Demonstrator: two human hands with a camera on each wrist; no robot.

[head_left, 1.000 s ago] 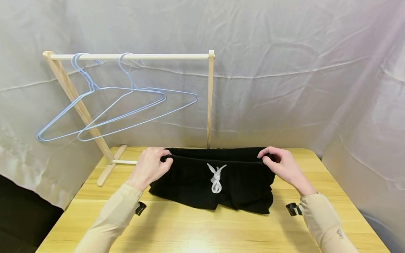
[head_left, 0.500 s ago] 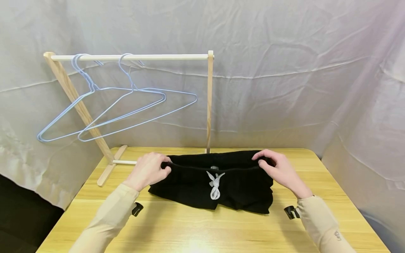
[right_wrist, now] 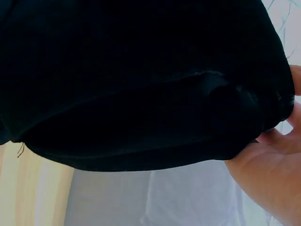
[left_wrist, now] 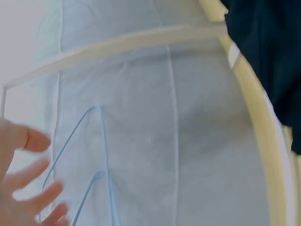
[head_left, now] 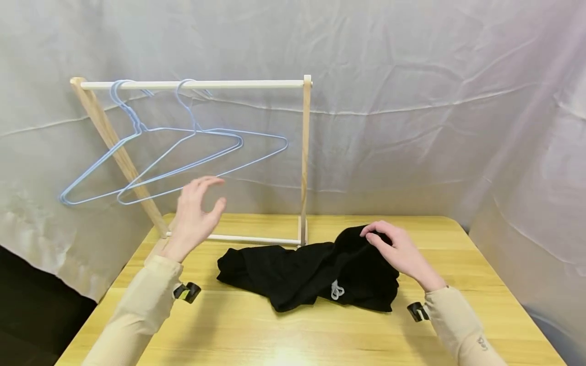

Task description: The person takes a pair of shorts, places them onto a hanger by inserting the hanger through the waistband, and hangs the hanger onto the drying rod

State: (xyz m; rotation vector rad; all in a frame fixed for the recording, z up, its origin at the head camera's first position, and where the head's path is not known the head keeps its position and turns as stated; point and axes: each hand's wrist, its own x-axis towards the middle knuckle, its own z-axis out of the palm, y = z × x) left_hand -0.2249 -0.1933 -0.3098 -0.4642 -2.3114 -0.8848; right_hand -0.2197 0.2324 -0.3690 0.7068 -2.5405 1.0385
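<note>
Black drawstring shorts (head_left: 293,274) lie slumped on the wooden table, their left part collapsed flat and the white drawstring (head_left: 337,290) partly covered by folds. At their right end, my right hand (head_left: 396,251) pinches the raised waistband between thumb and fingers; the right wrist view shows the cloth hanging from that hand (right_wrist: 270,165). My left hand (head_left: 192,218) is off the cloth, raised in the air with thumb and fingers spread apart and nothing between them. Behind it hang light blue wire hangers (head_left: 201,133); in the head view it appears just below their lower wires.
A wooden rack with a white top rail (head_left: 238,84) stands at the back left of the table (head_left: 256,335). Its lower bar (head_left: 256,239) runs close behind the shorts. A grey cloth backdrop (head_left: 412,152) surrounds the table's back and sides.
My left hand has let go of the waistband and moved up and left toward the hangers. The left part of the shorts has dropped and folded over. My right hand keeps its hold.
</note>
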